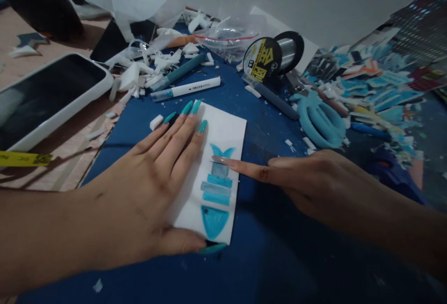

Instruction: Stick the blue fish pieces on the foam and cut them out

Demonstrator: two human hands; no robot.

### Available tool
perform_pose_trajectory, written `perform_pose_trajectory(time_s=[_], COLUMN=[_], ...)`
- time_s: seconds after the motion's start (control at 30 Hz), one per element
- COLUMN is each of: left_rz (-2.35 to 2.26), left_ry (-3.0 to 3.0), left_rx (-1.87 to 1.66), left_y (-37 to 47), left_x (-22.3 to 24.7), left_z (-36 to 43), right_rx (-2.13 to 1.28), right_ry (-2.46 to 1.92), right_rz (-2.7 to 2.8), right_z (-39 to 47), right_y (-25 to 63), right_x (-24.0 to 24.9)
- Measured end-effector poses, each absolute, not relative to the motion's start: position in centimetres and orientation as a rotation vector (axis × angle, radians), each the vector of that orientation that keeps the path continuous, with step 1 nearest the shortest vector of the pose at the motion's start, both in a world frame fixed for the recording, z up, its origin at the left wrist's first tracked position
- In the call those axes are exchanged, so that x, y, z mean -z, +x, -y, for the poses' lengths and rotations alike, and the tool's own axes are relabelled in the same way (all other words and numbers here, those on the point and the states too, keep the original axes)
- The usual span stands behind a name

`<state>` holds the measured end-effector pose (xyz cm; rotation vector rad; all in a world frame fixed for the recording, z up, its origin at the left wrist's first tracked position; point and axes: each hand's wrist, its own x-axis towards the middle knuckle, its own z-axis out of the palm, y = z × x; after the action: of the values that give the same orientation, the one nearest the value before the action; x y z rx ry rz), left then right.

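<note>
A white rectangular foam sheet [228, 132] lies on a dark blue mat [265, 229]. On it is a blue fish made of separate pieces: tail, several bars and a head [213, 220]. My left hand [146, 192] lies flat on the sheet's left part, fingers spread, teal nails. My right hand [314, 180] reaches in from the right with its index finger stretched out. Its fingertip presses on the pale bar [219, 169] just below the tail. Neither hand holds anything.
Blue-handled scissors [319, 120] lie right of the sheet. A spool of line [272, 57], a white marker [186, 89], a teal pen [178, 72] and white foam scraps lie behind. A phone [49, 97] rests at left, paper cuttings at right.
</note>
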<state>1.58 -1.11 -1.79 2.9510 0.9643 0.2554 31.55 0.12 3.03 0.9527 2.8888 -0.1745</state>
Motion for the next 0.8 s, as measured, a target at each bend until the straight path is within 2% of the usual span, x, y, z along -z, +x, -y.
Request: perform_pose_trajectory(time_s=[0.8], left_rz=[-0.994], left_ry=[2.816], left_rx=[-0.314], left_y=[1.5], left_x=[2.1], left_z=[1.3], right_rx=[0.394], right_ry=[1.041], right_rz=[-2.893], right_z=[0.3], right_y=[33.0], right_x=[-2.8])
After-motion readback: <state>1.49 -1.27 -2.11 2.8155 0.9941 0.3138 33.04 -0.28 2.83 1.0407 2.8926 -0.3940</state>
